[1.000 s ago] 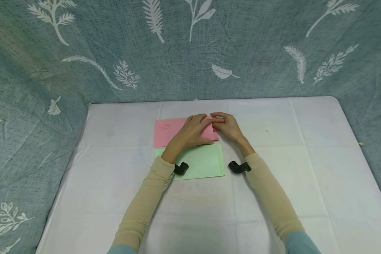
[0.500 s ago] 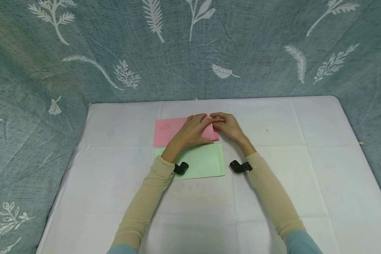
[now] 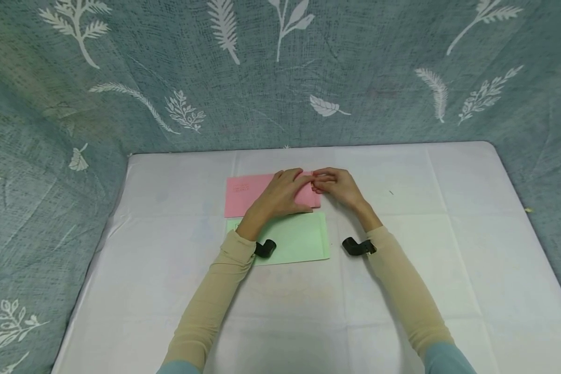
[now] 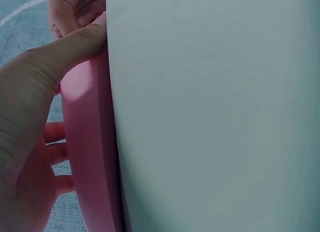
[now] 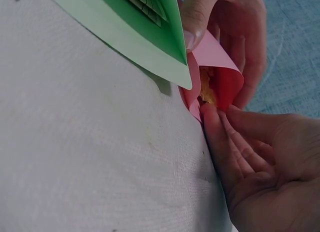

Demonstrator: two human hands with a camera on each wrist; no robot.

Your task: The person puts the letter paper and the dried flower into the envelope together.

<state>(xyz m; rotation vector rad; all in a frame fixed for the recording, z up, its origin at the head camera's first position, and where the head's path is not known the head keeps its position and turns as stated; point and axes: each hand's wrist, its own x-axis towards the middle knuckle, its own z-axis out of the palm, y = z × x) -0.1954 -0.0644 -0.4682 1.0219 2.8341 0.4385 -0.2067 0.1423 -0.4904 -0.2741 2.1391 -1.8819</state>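
A pink envelope (image 3: 243,195) lies near the table's back edge with small printing at its left end. My left hand (image 3: 282,195) grips it near its right end, thumb on the near edge and fingers on the far edge. This squeeze bulges its mouth wide in the right wrist view, where something crinkled and yellowish (image 5: 207,86) shows inside. My right hand (image 3: 338,187) has its thumb and fingertips pinched together at the mouth's rim, right by the yellowish thing; I cannot tell whether they also hold it. A green envelope (image 3: 299,241) lies just in front, under my left wrist.
In the right wrist view the green envelope gapes, with printed paper (image 5: 145,4) inside. A white cloth covers the table (image 3: 402,270). A leaf-patterned blue-green curtain (image 3: 262,104) hangs behind it. A small dark speck (image 3: 391,192) lies right of my hands.
My right hand has drawn slightly to the right and toward me, its fingers closer together at the envelope's mouth. My left hand and both envelopes have stayed in place.
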